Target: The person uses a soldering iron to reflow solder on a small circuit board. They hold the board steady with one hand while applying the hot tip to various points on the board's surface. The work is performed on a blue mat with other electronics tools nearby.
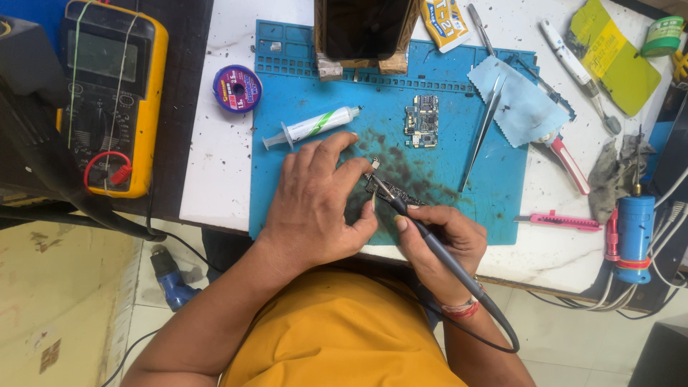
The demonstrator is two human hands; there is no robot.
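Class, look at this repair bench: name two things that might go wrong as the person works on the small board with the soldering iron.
1. The left hand pins the small circuit board right beside the soldering iron tip held by the right hand; a slip could burn the left fingers.
2. The iron's cord loops off the table edge near the person's lap; a snag might jerk the tip across the board.

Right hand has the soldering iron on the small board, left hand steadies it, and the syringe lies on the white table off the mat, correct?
Not quite. In the head view the syringe lies on the blue mat, above the left hand. The right hand does hold the soldering iron at the small board.
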